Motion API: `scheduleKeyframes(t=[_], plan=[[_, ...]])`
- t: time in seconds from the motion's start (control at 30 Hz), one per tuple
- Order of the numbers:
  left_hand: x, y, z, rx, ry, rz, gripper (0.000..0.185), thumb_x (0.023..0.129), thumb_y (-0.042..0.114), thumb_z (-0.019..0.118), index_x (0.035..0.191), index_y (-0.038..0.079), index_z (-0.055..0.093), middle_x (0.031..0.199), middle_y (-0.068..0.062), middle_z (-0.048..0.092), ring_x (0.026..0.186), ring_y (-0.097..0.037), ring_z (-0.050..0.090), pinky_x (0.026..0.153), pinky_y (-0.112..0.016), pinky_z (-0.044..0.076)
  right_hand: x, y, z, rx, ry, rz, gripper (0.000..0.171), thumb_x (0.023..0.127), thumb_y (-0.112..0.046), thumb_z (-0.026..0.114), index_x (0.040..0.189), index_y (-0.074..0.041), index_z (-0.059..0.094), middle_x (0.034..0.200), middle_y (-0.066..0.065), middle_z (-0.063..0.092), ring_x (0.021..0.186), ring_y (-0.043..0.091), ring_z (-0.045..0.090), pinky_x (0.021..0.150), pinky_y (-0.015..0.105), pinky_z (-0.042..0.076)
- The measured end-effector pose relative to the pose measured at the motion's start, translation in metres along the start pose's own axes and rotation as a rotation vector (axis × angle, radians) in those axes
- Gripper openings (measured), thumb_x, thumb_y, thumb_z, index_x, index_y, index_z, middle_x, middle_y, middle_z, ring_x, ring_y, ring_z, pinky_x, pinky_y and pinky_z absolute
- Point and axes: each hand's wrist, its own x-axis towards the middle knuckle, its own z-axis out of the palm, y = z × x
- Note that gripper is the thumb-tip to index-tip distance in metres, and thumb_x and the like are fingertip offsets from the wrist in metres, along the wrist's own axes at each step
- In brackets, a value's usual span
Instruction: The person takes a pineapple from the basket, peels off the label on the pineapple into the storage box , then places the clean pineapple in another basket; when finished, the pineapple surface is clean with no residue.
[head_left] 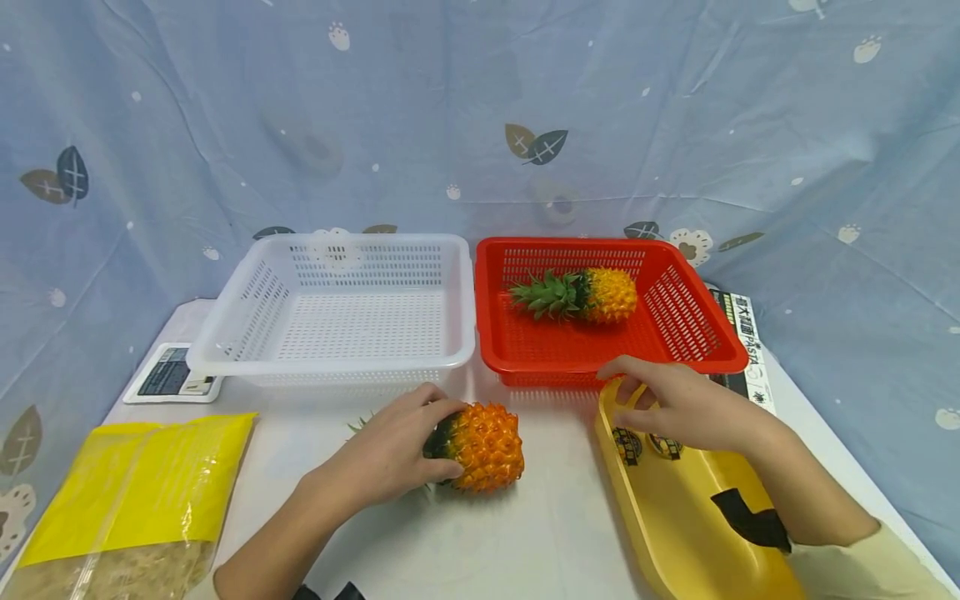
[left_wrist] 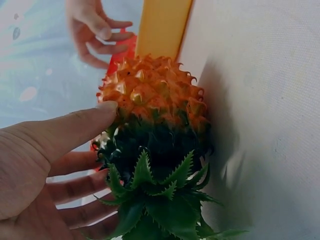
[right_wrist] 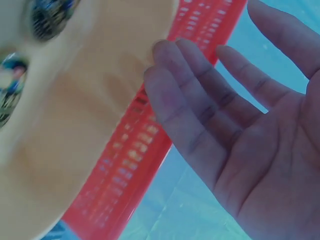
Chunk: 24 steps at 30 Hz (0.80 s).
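An orange toy pineapple (head_left: 483, 447) with a dark green base and leaves lies on the white table. My left hand (head_left: 405, 442) grips it from above, thumb on the near side and fingers round the far side; its leaves are mostly hidden under that hand in the head view. In the left wrist view the thumb presses the pineapple (left_wrist: 155, 95) near its green part. My right hand (head_left: 686, 408) hovers over the far end of a yellow tray (head_left: 712, 508), fingers loosely bent and holding nothing. A yellow pineapple (head_left: 609, 293) lies in the red basket (head_left: 615, 367).
A white basket (head_left: 330, 367) stands at the back left, beside the red one. At the left are a yellow bag (head_left: 142, 492) and a white device with a dark panel (head_left: 168, 373). A printed package (head_left: 746, 333) lies right of the red basket. Patterned cloth hangs behind.
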Motion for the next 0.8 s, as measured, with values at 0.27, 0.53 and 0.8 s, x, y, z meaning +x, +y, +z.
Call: scheduleKeyframes(t=[0.27, 0.53, 0.8], plan=[[-0.001, -0.002, 0.0, -0.008, 0.003, 0.024, 0.065, 0.079, 0.027, 0.091, 0.137, 0.013, 0.065, 0.125, 0.0, 0.06, 0.113, -0.019, 0.058, 0.101, -0.042, 0.054, 0.015, -0.021, 0.008, -0.012, 0.032, -0.099, 0.044, 0.094, -0.031, 0.076, 0.133, -0.023, 0.059, 0.12, -0.004, 0.069, 0.102, 0.013, 0.065, 0.082, 0.029, 0.059], [0.0, -0.002, 0.0, -0.004, -0.003, 0.027, 0.064, 0.079, 0.026, 0.091, 0.137, 0.013, 0.066, 0.123, -0.001, 0.06, 0.11, -0.018, 0.058, 0.1, -0.041, 0.055, 0.032, -0.04, 0.017, 0.033, 0.017, -0.162, 0.038, 0.094, -0.032, 0.076, 0.13, -0.025, 0.063, 0.122, -0.006, 0.067, 0.107, 0.017, 0.062, 0.088, 0.037, 0.059], [-0.001, -0.002, 0.001, -0.005, 0.004, 0.054, 0.064, 0.079, 0.025, 0.091, 0.136, 0.011, 0.066, 0.122, -0.002, 0.06, 0.11, -0.019, 0.058, 0.099, -0.042, 0.055, 0.05, -0.059, 0.035, 0.115, -0.085, -0.186, 0.045, 0.094, -0.029, 0.075, 0.136, -0.019, 0.062, 0.129, -0.003, 0.066, 0.113, 0.022, 0.063, 0.09, 0.034, 0.059]])
